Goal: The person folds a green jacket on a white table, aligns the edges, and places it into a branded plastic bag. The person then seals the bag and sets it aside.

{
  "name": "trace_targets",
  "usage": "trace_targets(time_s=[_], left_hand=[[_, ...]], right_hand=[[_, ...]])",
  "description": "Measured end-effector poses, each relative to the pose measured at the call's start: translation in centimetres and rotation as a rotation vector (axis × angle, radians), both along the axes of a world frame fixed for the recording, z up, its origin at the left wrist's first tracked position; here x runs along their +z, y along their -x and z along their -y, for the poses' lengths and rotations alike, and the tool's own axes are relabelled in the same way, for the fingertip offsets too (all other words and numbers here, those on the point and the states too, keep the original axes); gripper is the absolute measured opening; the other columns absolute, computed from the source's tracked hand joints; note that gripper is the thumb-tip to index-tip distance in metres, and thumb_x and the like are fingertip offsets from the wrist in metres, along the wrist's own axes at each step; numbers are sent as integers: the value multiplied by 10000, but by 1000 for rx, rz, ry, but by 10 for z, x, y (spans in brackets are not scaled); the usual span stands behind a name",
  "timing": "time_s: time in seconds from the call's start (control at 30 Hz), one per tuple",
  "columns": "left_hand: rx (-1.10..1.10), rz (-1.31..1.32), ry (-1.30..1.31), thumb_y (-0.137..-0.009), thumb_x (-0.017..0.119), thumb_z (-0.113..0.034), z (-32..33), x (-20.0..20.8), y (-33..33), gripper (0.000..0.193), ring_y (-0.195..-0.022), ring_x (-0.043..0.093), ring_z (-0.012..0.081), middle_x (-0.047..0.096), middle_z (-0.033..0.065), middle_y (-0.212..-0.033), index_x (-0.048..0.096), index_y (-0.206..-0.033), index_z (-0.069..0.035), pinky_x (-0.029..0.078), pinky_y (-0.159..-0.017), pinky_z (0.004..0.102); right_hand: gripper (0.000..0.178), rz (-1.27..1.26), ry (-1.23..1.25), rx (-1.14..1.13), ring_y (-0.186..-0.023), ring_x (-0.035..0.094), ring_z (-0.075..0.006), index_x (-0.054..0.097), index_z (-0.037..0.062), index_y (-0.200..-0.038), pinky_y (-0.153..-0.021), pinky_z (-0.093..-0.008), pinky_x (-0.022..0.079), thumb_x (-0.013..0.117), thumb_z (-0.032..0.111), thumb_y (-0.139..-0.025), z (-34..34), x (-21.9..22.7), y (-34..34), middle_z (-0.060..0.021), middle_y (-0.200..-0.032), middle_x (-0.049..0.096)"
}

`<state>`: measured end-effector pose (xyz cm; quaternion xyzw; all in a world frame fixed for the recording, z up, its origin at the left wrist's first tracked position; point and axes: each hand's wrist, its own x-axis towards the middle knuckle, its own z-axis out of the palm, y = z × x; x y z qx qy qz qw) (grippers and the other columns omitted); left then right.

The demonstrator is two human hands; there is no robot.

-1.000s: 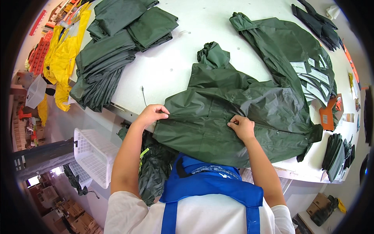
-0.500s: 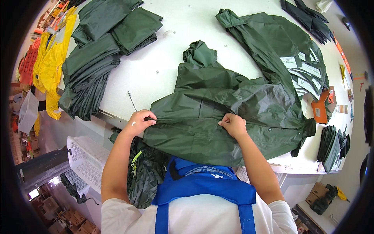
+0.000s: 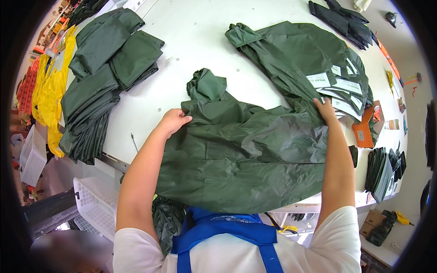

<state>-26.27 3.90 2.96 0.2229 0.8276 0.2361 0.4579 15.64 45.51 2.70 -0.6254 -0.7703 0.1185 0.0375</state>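
A dark green rain jacket lies spread over the near side of the white table, its lower part hanging over the edge against my apron. At its far left corner my left hand pinches the fabric between thumb and fingers. My right hand grips the far right part of the jacket, beside the white labels; its fingertips are partly hidden in the folds. Just beyond my left hand lies a bunched sleeve end. Another long sleeve stretches away to the far side, its cuff folded over.
Folded dark green garments are piled at the left, beside yellow garments. White labels lie on green fabric at the right, near an orange box. A white plastic crate stands below the table. Another person is at lower left.
Both hands have moved farther from me, the right one also to the right. They have let go of the near folds and taken the jacket's far edge. A person has appeared at lower left.
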Motion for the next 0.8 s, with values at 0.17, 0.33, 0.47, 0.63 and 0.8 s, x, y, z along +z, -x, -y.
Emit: trace_targets(time_s=[0.17, 0.33, 0.47, 0.63, 0.8], left_hand=[[153, -97, -321, -837, 691, -177, 26, 105, 6, 265, -672, 437, 89, 489, -18, -731, 472, -758, -52, 393, -574, 303], [641, -27, -827, -891, 660, -217, 83, 217, 30, 270, -896, 599, 138, 624, 40, -1012, 560, -1055, -28, 486, -812, 296], [289, 539, -1160, -784, 760, -249, 128, 235, 1, 651, -1129, 565, 198, 576, 95, -1246, 466, -1303, 12, 427, -992, 358], [72, 79, -546, -792, 715, -98, 146, 242, 0, 484, -1005, 589, 134, 628, 59, -1115, 527, -1226, 7, 448, -939, 301], [327, 166, -859, -921, 590, -135, 149, 277, 6, 390, -1006, 606, 149, 616, 97, -1115, 426, -1264, -48, 476, -908, 301]], right_hand=[[414, -466, 116, 152, -949, 604, -238, 666, 24, -1080, -859, -350, 454, 649, 360, -837, 11, 86, 15, -134, -1049, 664], [295, -1467, 197, 46, -1079, 582, -190, 574, 47, -1213, -907, -333, 478, 554, 179, -950, 40, 239, -121, -86, -1184, 605], [331, -1529, 209, -187, -1090, 579, -192, 570, 2, -1219, -947, -332, 462, 585, 159, -928, 98, 246, -186, -82, -1163, 619], [306, -1308, 235, -89, -999, 591, -149, 585, -19, -1189, -860, -272, 471, 578, 115, -915, 120, 241, -195, -87, -1107, 628], [317, -1353, 206, -242, -958, 591, -152, 583, -7, -1172, -866, -290, 467, 589, 160, -903, 128, 270, -209, -58, -1061, 631]])
